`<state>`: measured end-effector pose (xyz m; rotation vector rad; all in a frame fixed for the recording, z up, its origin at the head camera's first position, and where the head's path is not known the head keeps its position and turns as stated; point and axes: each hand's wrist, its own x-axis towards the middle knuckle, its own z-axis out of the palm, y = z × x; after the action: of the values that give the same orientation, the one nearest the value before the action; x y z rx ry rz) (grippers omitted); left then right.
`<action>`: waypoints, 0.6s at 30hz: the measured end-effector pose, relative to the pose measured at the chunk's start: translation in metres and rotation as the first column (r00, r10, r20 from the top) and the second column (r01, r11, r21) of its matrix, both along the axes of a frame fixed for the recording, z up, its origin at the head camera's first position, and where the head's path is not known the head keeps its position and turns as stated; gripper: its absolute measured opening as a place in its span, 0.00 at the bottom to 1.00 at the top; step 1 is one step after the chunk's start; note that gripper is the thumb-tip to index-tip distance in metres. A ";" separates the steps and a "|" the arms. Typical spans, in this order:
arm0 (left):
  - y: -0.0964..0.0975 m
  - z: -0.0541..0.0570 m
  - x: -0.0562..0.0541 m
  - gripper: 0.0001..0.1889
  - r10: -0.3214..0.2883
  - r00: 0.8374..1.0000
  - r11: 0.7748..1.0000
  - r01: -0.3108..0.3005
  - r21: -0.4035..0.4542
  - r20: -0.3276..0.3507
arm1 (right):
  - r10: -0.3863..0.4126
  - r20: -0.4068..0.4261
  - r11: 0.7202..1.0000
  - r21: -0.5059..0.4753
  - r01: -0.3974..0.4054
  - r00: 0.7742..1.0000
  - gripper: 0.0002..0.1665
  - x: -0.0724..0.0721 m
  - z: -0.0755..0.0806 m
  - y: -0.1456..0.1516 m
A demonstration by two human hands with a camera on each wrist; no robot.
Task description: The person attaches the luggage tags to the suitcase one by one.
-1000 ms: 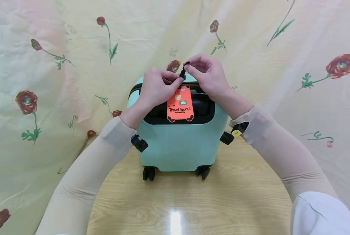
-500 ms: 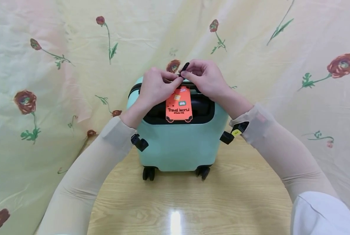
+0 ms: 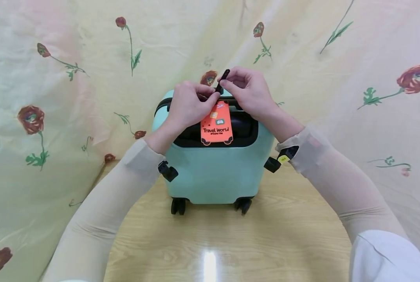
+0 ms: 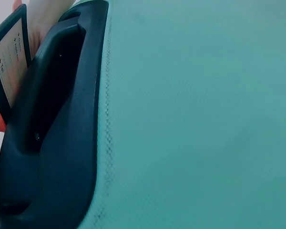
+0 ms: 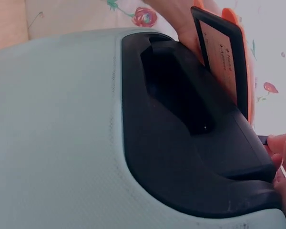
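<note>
An orange luggage tag printed "Travel World" hangs at the black handle of a mint-green suitcase. My left hand pinches the lower part of the tag's black strap between thumb and finger, just above the tag. Higher up, my right hand pinches the same strap near its free end, which sticks up past the thumb. In the right wrist view the back of the luggage tag shows a white card in a black frame. How the strap runs round the handle is hidden by my fingers.
The suitcase stands upright on black wheels on a wood-patterned surface. Behind it and at both sides hangs a pale curtain printed with red flowers. A small black camera is worn on each wrist.
My right hand slid down the strap towards my left hand, then moved back up a little. The tag swayed slightly left and returned. My left hand stays nearly still.
</note>
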<state>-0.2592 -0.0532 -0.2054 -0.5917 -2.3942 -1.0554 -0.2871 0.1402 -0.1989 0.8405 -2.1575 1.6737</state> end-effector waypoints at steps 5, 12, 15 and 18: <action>-0.004 0.000 -0.001 0.14 -0.023 1.000 0.999 0.022 0.043 0.010 | -0.033 0.040 0.999 0.014 0.033 0.999 0.09 0.000 0.003 0.001; -0.022 0.006 0.010 0.18 0.004 1.000 0.995 -0.004 -0.099 0.002 | -0.125 -0.009 0.959 0.255 0.123 0.992 0.15 0.009 0.012 0.012; -0.043 0.007 0.021 0.22 0.061 0.997 0.978 -0.070 -0.198 -0.053 | -0.169 -0.085 0.906 0.378 0.188 0.982 0.20 0.017 0.014 0.028; -0.072 0.002 0.035 0.25 0.100 0.989 0.966 -0.124 -0.226 -0.111 | -0.163 -0.157 0.858 0.465 0.218 0.974 0.24 0.023 0.007 0.051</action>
<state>-0.2243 -0.1252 -0.2034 -0.5649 -2.4488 -0.6873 -0.2645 0.1907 -0.1915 0.7804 -2.5198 0.9764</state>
